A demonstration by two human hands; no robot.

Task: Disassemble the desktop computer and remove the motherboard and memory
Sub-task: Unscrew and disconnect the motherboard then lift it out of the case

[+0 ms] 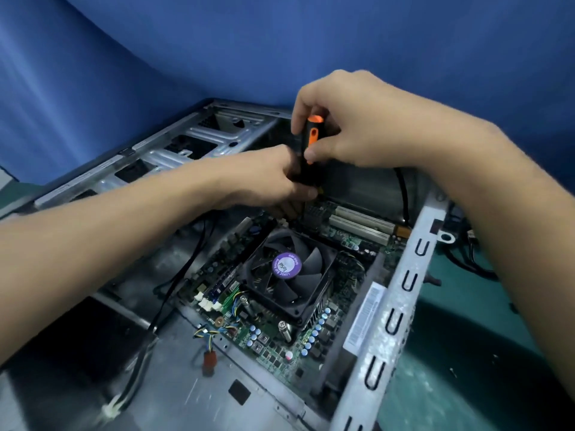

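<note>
An open metal computer case (pixel 382 340) lies on its side with the green motherboard (pixel 273 340) inside it. A black CPU fan (pixel 287 272) with a purple label sits on the board. A memory stick (pixel 222 283) stands in its slot left of the fan. My right hand (pixel 351 119) grips the top of a black and orange screwdriver (pixel 311 141), which stands upright over the far part of the board. My left hand (pixel 273 181) holds the lower part of the screwdriver. The screwdriver's tip is hidden behind my left hand.
White expansion slots (pixel 361 227) lie right of the screwdriver. Black cables (pixel 174 293) and a coloured fan wire with a red plug (pixel 209 359) run along the case floor. Drive bays (pixel 193 141) fill the far left of the case. More cables (pixel 466 259) lie on the green table on the right.
</note>
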